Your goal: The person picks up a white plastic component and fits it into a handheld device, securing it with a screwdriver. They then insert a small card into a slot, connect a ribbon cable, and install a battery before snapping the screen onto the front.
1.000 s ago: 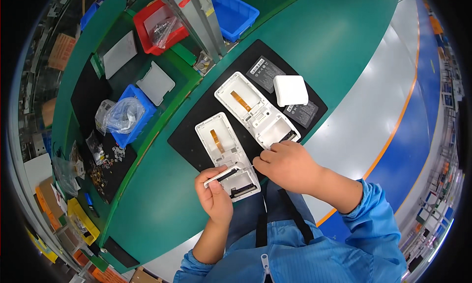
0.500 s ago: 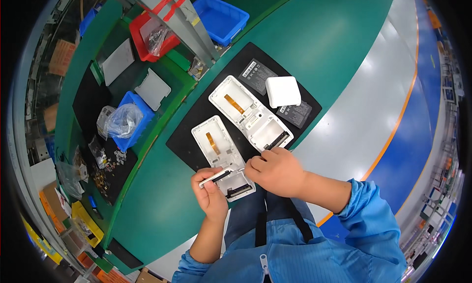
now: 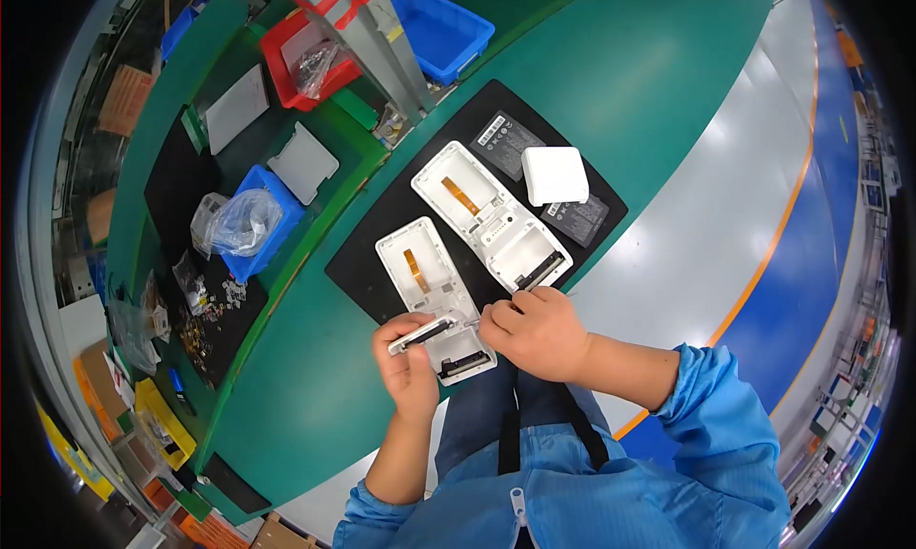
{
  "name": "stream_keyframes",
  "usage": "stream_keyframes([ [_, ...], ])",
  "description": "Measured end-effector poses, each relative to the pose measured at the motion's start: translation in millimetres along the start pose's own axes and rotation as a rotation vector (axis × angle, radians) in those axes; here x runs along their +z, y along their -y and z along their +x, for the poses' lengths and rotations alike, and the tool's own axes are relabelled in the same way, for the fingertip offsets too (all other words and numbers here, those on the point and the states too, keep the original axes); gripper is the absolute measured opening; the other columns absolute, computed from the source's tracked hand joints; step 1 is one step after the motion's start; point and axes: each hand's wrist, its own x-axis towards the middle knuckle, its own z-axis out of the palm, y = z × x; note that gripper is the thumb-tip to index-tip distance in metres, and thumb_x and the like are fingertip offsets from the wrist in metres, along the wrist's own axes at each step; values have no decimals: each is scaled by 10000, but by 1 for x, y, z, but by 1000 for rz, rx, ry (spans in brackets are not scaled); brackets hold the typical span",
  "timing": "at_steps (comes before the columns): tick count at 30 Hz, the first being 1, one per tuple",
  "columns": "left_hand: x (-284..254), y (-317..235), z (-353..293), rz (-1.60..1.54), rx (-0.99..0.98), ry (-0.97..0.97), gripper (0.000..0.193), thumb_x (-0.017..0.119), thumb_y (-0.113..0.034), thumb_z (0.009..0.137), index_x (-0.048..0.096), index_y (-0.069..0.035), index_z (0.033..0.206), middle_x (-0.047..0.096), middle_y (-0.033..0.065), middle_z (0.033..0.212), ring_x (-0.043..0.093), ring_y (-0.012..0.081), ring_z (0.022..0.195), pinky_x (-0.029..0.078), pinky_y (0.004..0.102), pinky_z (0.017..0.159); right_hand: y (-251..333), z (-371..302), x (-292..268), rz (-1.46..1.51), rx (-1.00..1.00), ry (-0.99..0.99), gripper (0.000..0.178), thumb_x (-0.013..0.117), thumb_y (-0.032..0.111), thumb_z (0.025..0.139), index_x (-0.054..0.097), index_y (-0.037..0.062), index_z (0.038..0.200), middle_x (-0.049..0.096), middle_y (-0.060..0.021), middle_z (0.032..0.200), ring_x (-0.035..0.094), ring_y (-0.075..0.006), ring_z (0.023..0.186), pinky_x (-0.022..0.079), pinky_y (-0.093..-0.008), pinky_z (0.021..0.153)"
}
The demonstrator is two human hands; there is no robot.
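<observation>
Btwn fingers & thumb of your L hand [image 3: 410, 379], per the head cam, is a small white plastic frame w/ a black strip [image 3: 422, 335], pinched & tilted up off the work below it. Your R hand [image 3: 536, 333] is just beside it, back of the hand up, fingers curled in, tips near the frame's end; can't tell if they're gripping smth, too small to make out.

Right under your L fingers: a long white plastic housing [image 3: 434, 298], open side up. Its orange flat cable [image 3: 415, 269] lies beyond your L fingertips; its near end, w/ a black bar [image 3: 465, 364] inside, is just to the right of your L thumb.

Just past your R fingers: a 2nd long white plastic housing [image 3: 491, 227], also open side up w/ an orange cable; its near end is right by your R knuckles, can't tell if touching.

Both housings are on a black flat mat [image 3: 363, 272], spread out past your fingers on a green tabletop [image 3: 315, 387]. Farther beyond your R fingers, also on the mat: dark-grey flat packs w/ labels [image 3: 506, 148], partly hidden by a white boxy plastic cover [image 3: 556, 175].

Well apart from your L fingers, off to their left: a blue plastic tray [image 3: 279, 241] w/ a clear plastic bag [image 3: 240, 225]; farther out, a red plastic bin [image 3: 278, 67].
</observation>
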Motion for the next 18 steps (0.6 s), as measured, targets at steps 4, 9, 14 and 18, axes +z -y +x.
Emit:
stream_keyframes([
  [4, 5, -6, 5, 99, -32, 1, 180, 514, -189, 989, 448, -35, 1055, 571, 149, 1078, 548, 179, 980, 440, 335, 907, 0, 0, 1, -21, -8, 5, 105, 611, 159, 672, 583, 127, 768, 516, 8, 734, 522, -144, 625, 411, -276, 525],
  [9, -4, -7, 10, 4, -105, 33, 218, 546, -220, 980, 454, -26, 1018, 602, 144, 1075, 570, 158, 947, 461, 313, 884, 2, 0, -2, -38, -22, -21, 97, 606, 159, 674, 577, 128, 761, 511, 7, 736, 519, -138, 624, 415, -274, 529],
  [14, -8, -4, 10, -59, -155, 65, 208, 539, -221, 984, 447, -38, 1020, 597, 148, 1085, 564, 161, 965, 451, 327, 904, 3, -1, -1, -55, -17, -46, 103, 606, 160, 669, 576, 126, 762, 513, 6, 735, 519, -136, 625, 414, -271, 534],
  [18, -11, -1, 5, -40, -128, 83, 176, 521, -190, 987, 438, -42, 1031, 590, 162, 1100, 565, 182, 986, 446, 339, 913, 1, -4, 2, -38, -20, -35, 137, 614, 149, 675, 589, 111, 805, 510, 9, 741, 509, -135, 625, 401, -271, 531],
])
